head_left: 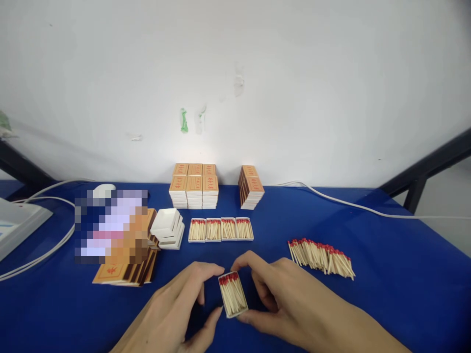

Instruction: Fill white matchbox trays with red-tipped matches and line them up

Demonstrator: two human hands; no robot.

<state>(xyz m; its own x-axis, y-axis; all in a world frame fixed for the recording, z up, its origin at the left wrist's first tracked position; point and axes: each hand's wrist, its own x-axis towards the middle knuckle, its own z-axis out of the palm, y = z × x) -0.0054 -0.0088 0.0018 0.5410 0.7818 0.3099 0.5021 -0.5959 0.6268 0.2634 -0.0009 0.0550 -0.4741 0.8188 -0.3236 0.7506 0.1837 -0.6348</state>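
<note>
A white matchbox tray (234, 295) full of red-headed matches sits tilted slightly between my hands near the table's front. My right hand (283, 289) grips it, index finger at the far end and thumb at the near right corner. Along its left side, my left hand (184, 301) has index finger and thumb tips against the edge, curved round it. Beyond the hands, a row of several filled trays (213, 230) lies side by side. To the right is a loose pile of matches (324, 257), heads pointing away.
Empty white trays (167, 225) are stacked at left, beside flat orange matchbox sleeves (114, 269), partly under a blurred patch. Finished-looking matchboxes stand in a wide stack (194, 189) and a narrower stack (250, 186) by the wall. White cables (331, 203) cross the blue table (368, 314).
</note>
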